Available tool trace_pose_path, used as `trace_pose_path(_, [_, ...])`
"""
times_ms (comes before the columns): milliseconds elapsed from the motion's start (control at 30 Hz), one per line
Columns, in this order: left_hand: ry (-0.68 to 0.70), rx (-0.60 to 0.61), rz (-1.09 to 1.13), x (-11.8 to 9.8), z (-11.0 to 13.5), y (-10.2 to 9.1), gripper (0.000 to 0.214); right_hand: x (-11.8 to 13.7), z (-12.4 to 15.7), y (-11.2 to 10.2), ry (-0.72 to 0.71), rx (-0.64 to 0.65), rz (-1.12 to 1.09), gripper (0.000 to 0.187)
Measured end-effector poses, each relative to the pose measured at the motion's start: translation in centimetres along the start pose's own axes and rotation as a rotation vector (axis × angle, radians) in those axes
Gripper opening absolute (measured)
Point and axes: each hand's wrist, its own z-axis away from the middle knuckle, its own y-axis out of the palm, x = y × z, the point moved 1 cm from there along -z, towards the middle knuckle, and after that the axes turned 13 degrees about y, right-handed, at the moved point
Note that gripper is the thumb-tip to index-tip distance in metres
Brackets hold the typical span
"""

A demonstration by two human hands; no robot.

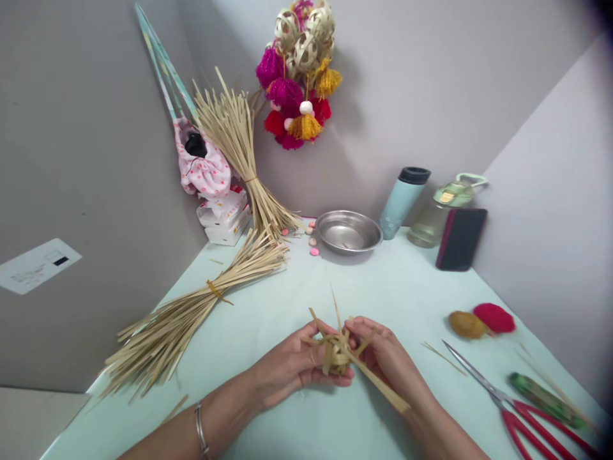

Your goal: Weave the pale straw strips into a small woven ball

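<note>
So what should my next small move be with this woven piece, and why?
Probably weave the long loose strip into the woven piece: it and several other ends stick out, your left hand cradles the piece, and your right hand is close by.

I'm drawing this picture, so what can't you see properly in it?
In the head view:
1. Woven ball's underside: covered by the left hand.
2. Writing on the white wall label: too small and blurred.
3. Ends of the red-handled scissors: cut off by the bottom edge.
</note>
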Motion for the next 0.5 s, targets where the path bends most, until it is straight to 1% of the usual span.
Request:
trace_pose_path(233, [0.003, 0.032, -0.011, 0.08, 0.11, -0.34, 0.037, 0.04, 0.24, 0.06, 0.003, 0.006, -0.005, 0.031])
trace_pose_path(500, [-0.005, 0.007, -0.021, 0.09, 0.10, -0.08, 0.044, 0.10, 0.20, 0.09, -0.018, -0.029, -0.013, 0.031])
